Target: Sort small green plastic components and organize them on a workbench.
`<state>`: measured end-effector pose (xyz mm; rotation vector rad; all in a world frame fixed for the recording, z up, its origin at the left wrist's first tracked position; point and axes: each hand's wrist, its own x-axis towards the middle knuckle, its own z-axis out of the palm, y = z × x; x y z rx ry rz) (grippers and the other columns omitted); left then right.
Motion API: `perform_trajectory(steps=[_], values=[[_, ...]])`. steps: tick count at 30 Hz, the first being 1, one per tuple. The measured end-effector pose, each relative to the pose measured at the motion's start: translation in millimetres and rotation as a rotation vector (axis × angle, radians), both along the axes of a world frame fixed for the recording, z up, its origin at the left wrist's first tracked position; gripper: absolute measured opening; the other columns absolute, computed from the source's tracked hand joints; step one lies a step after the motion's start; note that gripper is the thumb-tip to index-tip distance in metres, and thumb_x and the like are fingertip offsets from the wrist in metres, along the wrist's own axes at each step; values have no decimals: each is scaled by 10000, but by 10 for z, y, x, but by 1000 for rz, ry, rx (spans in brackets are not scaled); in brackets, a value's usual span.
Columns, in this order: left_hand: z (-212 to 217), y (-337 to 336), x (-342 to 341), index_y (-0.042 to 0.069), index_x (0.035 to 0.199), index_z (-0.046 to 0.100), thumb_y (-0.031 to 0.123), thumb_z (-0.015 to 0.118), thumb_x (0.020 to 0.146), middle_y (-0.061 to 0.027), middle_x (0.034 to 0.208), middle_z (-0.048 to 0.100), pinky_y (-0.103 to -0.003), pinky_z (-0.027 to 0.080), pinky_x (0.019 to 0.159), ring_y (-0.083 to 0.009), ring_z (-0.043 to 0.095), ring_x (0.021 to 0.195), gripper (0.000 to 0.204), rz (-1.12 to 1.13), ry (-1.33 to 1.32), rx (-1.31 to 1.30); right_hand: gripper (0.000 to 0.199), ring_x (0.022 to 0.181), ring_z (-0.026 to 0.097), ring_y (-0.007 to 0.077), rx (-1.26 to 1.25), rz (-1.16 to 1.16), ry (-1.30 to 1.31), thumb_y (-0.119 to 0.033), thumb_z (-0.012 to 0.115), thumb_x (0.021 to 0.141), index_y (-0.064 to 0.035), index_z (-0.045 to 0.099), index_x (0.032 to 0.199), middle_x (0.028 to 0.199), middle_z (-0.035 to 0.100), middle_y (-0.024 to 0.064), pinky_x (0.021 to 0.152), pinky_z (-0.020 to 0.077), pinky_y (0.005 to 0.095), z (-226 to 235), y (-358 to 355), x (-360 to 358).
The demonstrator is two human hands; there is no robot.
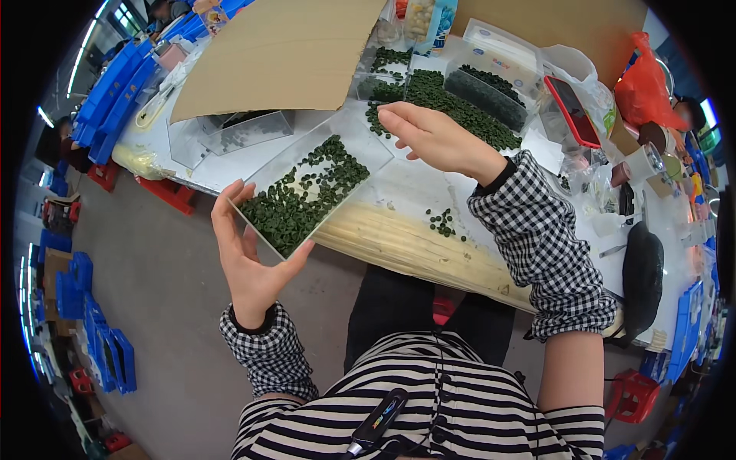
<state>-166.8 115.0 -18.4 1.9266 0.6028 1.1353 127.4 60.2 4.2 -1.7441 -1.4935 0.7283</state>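
We see our left hand (pixel 249 257) holding a clear flat tray (pixel 310 184) by its near corner. The thumb (pixel 295 257) is on one side of the corner, and the fingers (pixel 228 211) are on the other side, so the hand is clamped on the tray.

The tray is full of small green pieces (pixel 303 199). Its long side runs from the left hand at about 7 o'clock up toward 1 o'clock. The near end sticks out past the table edge (pixel 399 245), over the floor. The far end lies above the white table top. The tray seems tipped a little toward us, but the bent picture makes that hard to tell.

Our right hand (pixel 437 138) is at the tray's far end, at about 1 o'clock from the left hand. Its fingers are spread apart and it holds nothing. The fingertips point to 9 o'clock, just beside the far corner of the tray. We cannot tell if they touch it. The right arm bends in from 5 o'clock in a checked sleeve (pixel 544 245).

So the left hand is the one that carries the tray, and the right hand is nearer the big heap of green pieces (pixel 452 103) at 12 o'clock on the table. A few loose pieces (pixel 443 222) lie near the table edge. A brown cardboard sheet (pixel 284 54) lies at 11 o'clock.
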Motion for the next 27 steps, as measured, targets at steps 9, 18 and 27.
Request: perform_trajectory(steps=[9,18,27], values=[[99,117,354,67,1442,288,20,830,620,-93,1423,316,-454,413,1088,-257,353,1353,986,-141,116,146,609,1240,501,366,158,-73,-95,-416,416,1016,72,423,1379,1314,522,274,1024,410,410,-103,-142,146],[-31,243,466,109,1441,220,33,834,575,-137,1409,331,-529,334,1117,-294,344,1357,1064,-400,-114,5,636,1215,499,342,381,-109,-328,-468,574,931,16,481,1333,1244,549,227,1013,420,395,-41,-286,156],[-261,587,844,150,1553,78,127,748,742,-177,1555,203,-537,134,1162,-317,172,1458,1052,-652,-238,-244,634,1184,516,211,-65,-48,340,-582,492,947,-132,514,1394,1377,504,91,882,500,376,-25,-519,327]])
